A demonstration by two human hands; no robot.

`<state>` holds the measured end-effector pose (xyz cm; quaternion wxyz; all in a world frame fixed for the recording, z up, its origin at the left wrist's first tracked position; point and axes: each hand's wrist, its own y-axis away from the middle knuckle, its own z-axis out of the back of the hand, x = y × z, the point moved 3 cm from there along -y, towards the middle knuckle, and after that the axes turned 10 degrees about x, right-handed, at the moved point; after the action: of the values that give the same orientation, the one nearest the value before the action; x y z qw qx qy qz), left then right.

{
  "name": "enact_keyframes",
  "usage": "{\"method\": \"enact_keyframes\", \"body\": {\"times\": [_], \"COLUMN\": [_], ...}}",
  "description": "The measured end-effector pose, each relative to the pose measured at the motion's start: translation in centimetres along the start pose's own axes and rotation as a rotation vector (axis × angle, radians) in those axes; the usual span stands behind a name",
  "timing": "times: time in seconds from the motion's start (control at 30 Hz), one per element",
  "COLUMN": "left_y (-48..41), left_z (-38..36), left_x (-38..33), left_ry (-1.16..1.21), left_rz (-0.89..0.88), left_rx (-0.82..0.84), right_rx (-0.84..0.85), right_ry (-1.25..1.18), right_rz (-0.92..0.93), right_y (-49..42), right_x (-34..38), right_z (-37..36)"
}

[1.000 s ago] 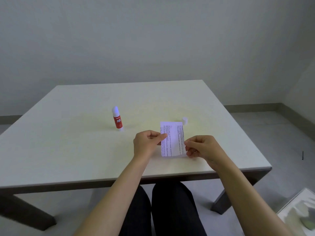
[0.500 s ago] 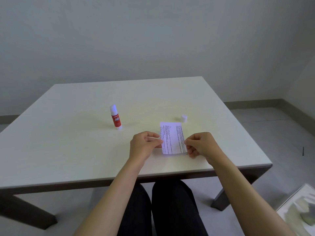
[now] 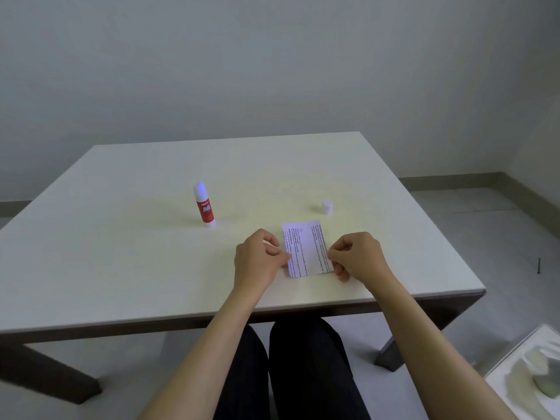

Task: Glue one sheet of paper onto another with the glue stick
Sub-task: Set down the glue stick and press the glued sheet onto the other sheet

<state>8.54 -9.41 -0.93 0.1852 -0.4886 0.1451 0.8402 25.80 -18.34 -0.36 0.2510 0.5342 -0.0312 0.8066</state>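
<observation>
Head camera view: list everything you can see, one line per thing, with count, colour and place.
square cream table: one, cream, fills mid-frame
red-and-white glue stick: one, upright, uncapped, left of centre on the table
small white cap: one, white, beyond the paper
white printed paper: white with black text, near edge of the table, between the hands; sheet count unclear
pale tray: one, whitish, floor at lower right
dark trousers: black, below the table
left hand: pinching the paper's left edge
right hand: pinching its right edge
</observation>
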Motion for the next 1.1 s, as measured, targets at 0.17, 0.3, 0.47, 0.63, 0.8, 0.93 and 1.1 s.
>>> {"method": "enact_keyframes", "body": {"times": [0.17, 0.3, 0.47, 0.63, 0.8, 0.93, 1.1], "left_y": [-0.2, -0.5, -2.1, -2.8, -2.8, -2.4, -2.1], "left_z": [-0.2, -0.1, 0.3, 1.5, 4.2, 4.9, 4.7], "left_x": [-0.2, -0.3, 0.0, 1.4, 2.7, 3.5, 4.4], "left_ry": [-0.14, -0.406, -0.687, -0.764, -0.742, -0.742, -0.768], "left_rz": [-0.057, -0.143, -0.333, -0.27, -0.186, -0.176, -0.177], "left_rx": [-0.041, -0.037, 0.338, 0.476, 0.44, 0.465, 0.543], "right_rx": [-0.004, -0.047, -0.116, 0.055, 0.152, 0.139, 0.193], "right_ry": [0.177, 0.424, 1.003, 1.059, 1.121, 1.122, 1.073], "right_rz": [0.056, 0.129, 0.182, 0.244, 0.278, 0.276, 0.456], "right_y": [0.1, 0.3, 1.0, 0.6, -0.1, 0.2, 1.7], "right_x": [0.8, 1.0, -0.2, -0.8, 0.5, 0.9, 1.2], "right_z": [-0.8, -1.6, -2.6, -4.0, -7.0, -7.9, -8.6]}}
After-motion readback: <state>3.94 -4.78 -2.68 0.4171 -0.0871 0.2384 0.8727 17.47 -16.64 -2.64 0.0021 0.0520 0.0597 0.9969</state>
